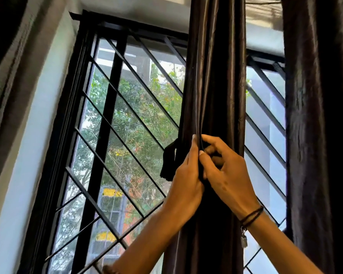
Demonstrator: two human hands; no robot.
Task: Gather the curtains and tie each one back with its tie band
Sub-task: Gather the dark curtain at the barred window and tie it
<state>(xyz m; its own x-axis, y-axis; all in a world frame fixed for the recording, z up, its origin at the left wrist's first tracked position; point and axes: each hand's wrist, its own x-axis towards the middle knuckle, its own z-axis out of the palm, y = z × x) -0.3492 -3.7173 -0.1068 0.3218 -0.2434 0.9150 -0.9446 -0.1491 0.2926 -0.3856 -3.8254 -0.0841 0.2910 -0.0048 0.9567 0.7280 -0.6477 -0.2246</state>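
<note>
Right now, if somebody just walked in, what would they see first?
Two hands, the left hand and the right hand, meet in the middle and pinch a gathered dark curtain. A loop of black tie band sticks out to their left. Behind, a window with slanted black bars shows bright green trees.

Daylight comes through the barred window (107,107), so the gathered curtain (216,86) in front of it reads near-black with a faint sheen on its folds, while the left hand (184,175) and right hand (226,171) gripping it are warmly lit on their backs. Beyond the window the greenery (143,107) is bright, soft and slightly washed out. Left of the window the wall (28,135) glows pale blue, and another curtain (0,76) smears and bows with wide-angle distortion.
</note>
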